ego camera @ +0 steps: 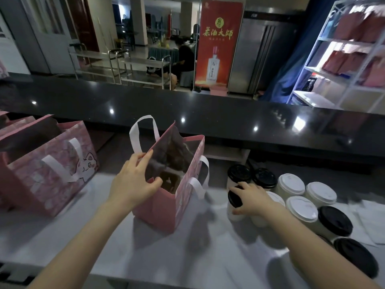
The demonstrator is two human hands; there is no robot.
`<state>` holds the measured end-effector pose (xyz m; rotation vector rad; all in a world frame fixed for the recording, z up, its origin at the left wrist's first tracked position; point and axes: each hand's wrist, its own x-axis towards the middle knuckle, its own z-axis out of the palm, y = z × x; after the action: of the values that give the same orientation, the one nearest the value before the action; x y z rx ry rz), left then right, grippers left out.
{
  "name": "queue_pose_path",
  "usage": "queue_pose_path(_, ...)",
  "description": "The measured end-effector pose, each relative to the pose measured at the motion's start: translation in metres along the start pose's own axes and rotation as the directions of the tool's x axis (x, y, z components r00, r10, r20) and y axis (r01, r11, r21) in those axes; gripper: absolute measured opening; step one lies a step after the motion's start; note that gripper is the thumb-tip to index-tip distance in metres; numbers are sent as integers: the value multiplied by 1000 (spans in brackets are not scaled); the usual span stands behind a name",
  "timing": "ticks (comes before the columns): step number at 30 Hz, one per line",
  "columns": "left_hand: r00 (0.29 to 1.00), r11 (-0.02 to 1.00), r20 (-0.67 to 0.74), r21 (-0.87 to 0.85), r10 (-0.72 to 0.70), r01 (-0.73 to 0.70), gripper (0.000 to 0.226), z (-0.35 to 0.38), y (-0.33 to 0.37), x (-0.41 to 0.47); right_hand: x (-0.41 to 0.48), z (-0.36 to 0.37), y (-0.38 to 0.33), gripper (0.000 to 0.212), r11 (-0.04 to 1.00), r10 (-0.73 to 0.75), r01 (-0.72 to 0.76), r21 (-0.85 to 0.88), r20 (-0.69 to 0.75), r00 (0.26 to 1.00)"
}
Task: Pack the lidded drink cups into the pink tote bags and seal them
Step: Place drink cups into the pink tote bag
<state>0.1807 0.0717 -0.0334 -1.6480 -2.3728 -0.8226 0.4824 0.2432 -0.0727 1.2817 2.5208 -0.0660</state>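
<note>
An open pink tote bag (164, 207) with white handles stands on the white table (145, 257) in the middle. My left hand (133, 180) pinches the near rim of its mouth and holds it open. A brown cup holder shows inside. My right hand (253, 199) grips a black-lidded cup (234, 200), which tilts toward the bag, just right of it. Several more lidded cups, black-lidded (334, 221) and white-lidded (291, 184), stand clustered further right.
Other pink tote bags (48, 167), one with a cat print, stand at the left. A dark glossy counter (208, 113) runs behind the table. White papers (373, 222) lie at the far right. A white shelf rack (343, 55) holds pink bags beyond.
</note>
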Motion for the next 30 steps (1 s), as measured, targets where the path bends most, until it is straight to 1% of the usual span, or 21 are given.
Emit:
queue_pose_path(4,1000,1000,-8,11,16,-16,82,-10,5,-19,-2,-3,5,84,994,-102,100,-52,-33,994)
queue_pose_path(8,1000,1000,-1,16,-1,1,87,-19,11,-42,-10,1,5,82,985,-170,166,-45,-125,977)
queue_pose_path(11,1000,1000,-5,-2,-18,18,88,-23,15,-56,-26,-2,2,82,983,-171,183,30,-228,958)
queue_pose_path(14,1000,1000,7,-21,-15,15,92,-29,17,-67,-53,-17,-5,80,964,-128,199,176,-351,928)
queue_pose_path(17,1000,999,25,-48,2,-1,97,-32,18,-76,-86,-44,-14,80,931,-54,224,287,-501,864)
queue_pose_path(20,999,994,29,-102,29,-26,104,-34,18,-85,-124,-78,-26,78,892,29,281,354,-664,747)
queue_pose_path(22,998,990,47,-137,39,-33,109,-38,16,-90,-148,-103,-41,78,860,50,346,375,-737,674)
queue_pose_path(23,997,988,59,-151,46,-37,111,-40,14,-93,-158,-116,-50,79,842,44,382,381,-754,655)
queue_pose_path(25,995,977,67,-207,69,-54,111,-43,11,-101,-174,-138,-75,79,810,-13,453,372,-761,648)
queue_pose_path(27,996,961,48,-268,81,-66,109,-47,8,-108,-181,-152,-106,79,795,-117,507,334,-735,668)
queue_pose_path(30,996,951,21,-299,86,-76,110,-50,2,-117,-178,-158,-151,80,804,-260,536,259,-658,707)
